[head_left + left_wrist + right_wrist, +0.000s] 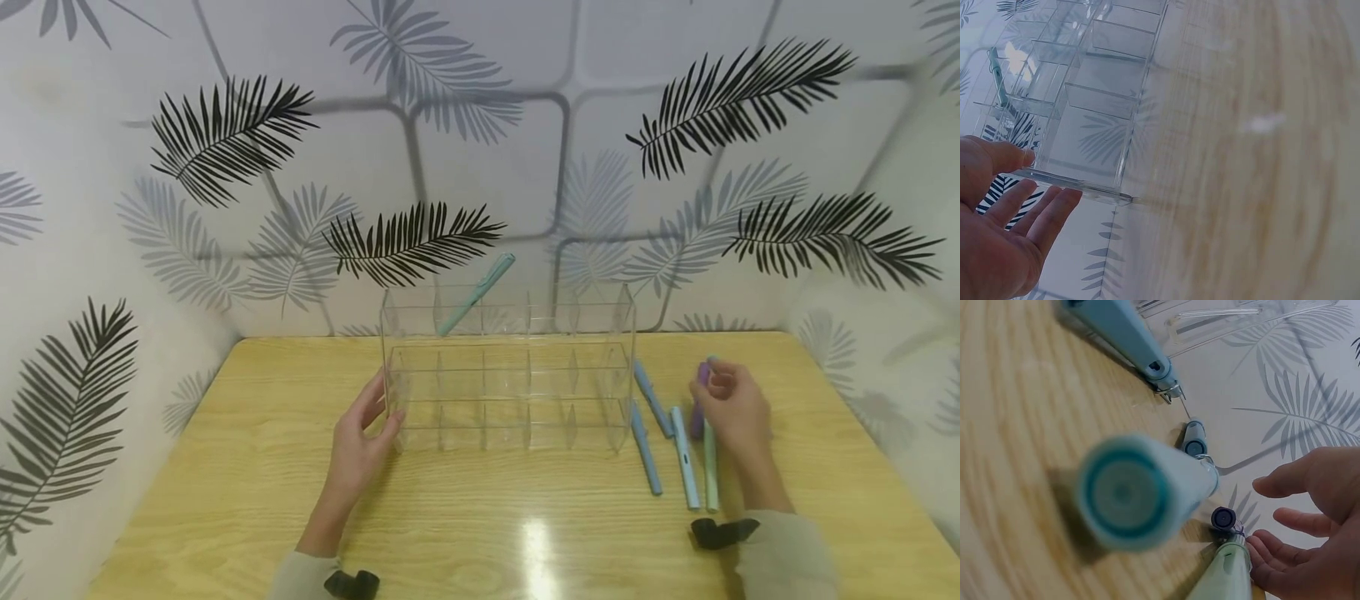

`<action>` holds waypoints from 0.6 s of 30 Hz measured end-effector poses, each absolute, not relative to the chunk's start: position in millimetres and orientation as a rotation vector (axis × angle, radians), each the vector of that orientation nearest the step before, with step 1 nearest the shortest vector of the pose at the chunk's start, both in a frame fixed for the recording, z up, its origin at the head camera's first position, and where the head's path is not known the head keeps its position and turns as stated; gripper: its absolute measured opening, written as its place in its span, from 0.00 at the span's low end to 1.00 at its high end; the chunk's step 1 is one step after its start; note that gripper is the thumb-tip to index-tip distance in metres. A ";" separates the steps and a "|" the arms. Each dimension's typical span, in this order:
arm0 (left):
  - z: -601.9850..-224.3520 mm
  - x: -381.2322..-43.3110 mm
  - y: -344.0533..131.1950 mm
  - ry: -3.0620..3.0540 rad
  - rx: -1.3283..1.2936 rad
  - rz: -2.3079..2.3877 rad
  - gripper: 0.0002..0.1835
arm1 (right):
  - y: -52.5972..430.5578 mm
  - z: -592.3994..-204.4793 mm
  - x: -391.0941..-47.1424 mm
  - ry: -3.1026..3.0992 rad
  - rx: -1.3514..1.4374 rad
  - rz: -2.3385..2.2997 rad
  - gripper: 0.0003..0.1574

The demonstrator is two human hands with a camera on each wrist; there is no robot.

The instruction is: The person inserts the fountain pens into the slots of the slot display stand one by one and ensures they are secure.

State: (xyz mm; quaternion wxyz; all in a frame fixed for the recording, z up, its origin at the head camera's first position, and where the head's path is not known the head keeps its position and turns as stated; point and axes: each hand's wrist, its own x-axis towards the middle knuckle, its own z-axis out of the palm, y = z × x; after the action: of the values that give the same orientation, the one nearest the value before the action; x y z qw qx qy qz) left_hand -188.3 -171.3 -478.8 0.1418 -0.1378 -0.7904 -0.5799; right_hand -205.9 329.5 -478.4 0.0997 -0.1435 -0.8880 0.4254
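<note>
A clear plastic organizer box (506, 385) with several compartments stands on the table. My left hand (362, 437) grips its left side wall, thumb on one side and fingers on the other, as the left wrist view also shows. One teal pen (477, 293) leans in a back compartment. My right hand (735, 412) is over the pens on the right, fingers bent but apart. It is nearest to a purple pen (701, 400) and a light green pen (1225, 575); whether a fingertip touches them is unclear. A small teal tip (712, 360) shows by the fingers.
Left of the green pen lie a light blue pen (684, 458) and two darker blue pens, one (645, 450) in front of the other (654, 400), close to the organizer's right side. A leaf-patterned wall covering (480, 167) rises behind the wooden table (465, 517).
</note>
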 end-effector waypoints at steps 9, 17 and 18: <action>-477.8 -186.7 -171.2 -2.302 -0.376 -1.669 0.34 | 330.1 -489.3 -208.6 -2.703 -0.314 1.156 0.36; -477.4 -187.2 -170.9 -2.282 -0.403 -1.661 0.34 | 330.5 -492.9 -208.3 -2.699 -0.314 1.104 0.30; -477.2 -187.1 -170.8 -2.281 -0.404 -1.661 0.34 | 330.6 -493.2 -208.3 -2.699 -0.323 1.096 0.29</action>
State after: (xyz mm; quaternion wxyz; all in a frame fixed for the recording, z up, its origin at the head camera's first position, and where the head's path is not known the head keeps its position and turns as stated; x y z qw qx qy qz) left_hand -187.1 -170.8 -477.2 0.1453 -0.1401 -0.7917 -0.5766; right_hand -208.3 330.6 -493.2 0.1049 -0.1095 -0.9158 0.3719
